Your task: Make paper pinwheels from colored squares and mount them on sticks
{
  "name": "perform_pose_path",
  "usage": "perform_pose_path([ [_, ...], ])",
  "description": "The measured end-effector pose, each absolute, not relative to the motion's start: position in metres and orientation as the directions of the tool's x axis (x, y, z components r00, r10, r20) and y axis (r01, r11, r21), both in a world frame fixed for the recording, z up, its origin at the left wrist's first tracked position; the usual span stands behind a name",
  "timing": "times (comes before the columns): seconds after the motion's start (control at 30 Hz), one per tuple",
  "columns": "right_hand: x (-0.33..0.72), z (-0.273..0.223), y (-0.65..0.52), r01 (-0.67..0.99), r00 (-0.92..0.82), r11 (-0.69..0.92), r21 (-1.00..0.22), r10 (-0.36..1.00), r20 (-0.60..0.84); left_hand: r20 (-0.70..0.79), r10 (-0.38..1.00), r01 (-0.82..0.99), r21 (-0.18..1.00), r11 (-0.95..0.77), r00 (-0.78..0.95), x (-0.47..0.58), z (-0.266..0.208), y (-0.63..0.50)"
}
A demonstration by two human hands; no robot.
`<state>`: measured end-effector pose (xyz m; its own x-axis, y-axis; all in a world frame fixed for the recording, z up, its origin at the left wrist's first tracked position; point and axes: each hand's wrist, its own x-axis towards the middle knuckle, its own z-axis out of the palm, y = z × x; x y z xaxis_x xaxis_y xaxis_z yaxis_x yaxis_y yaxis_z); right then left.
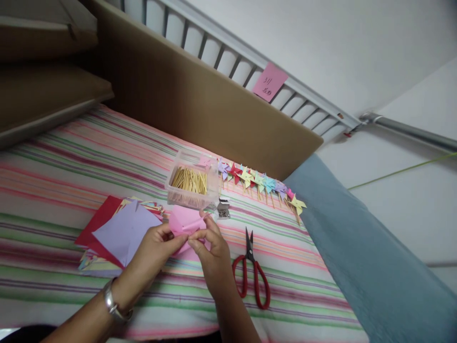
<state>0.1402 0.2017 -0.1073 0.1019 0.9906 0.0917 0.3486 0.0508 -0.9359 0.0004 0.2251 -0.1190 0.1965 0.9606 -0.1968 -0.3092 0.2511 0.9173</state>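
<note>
A pink paper square (182, 220), with its corners partly loose, is between my two hands. My left hand (162, 243) pinches its left side and lower middle with thumb and fingers. From the right, my right hand (210, 245) pinches the paper near the centre, its thumb close to the left thumb. Just beyond the hands stand a clear plastic box of thin wooden sticks (191, 181) and a small open box of metal pins (223, 210). Red-handled scissors (250, 267) lie right of my right hand, blades pointing away.
Left of my hands lies a pile of coloured paper squares (123, 233), purple and red on top. Finished paper pinwheels on sticks (264, 183) lie in a row at the back right. A brown board (200, 95) rises behind the striped cloth (117, 147).
</note>
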Motion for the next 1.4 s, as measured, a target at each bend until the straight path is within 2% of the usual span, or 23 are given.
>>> perform_pose_path([
  [0.23, 0.1382, -0.1017, 0.2035, 0.245, 0.095, 0.076, -0.966, 0.990, 0.102, -0.211, 0.965, -0.250, 0.937, 0.245, 0.156, -0.0002, -0.1220, 0.2244],
  [0.43, 0.1384, -0.1047, 0.2032, 0.251, 0.133, 0.040, -0.967, 0.988, 0.075, -0.198, 0.964, -0.253, 0.937, 0.239, 0.179, 0.0019, -0.1201, 0.2257],
  [0.77, 0.1382, -0.1092, 0.2064, 0.175, 0.159, -0.014, -0.984, 0.987, 0.014, -0.248, 0.962, -0.238, 0.933, 0.269, 0.113, 0.0037, -0.1150, 0.2241],
  [1.07, 0.1390, -0.1014, 0.2029, 0.062, 0.147, -0.092, -0.994, 0.986, -0.082, -0.244, 0.914, -0.386, 0.848, 0.364, 0.325, 0.0005, -0.1187, 0.2231],
  [1.4, 0.1414, -0.1035, 0.2016, 0.067, 0.138, -0.091, -0.994, 0.987, -0.081, -0.252, 0.920, -0.348, 0.869, 0.352, 0.300, 0.0005, -0.1201, 0.2239],
])
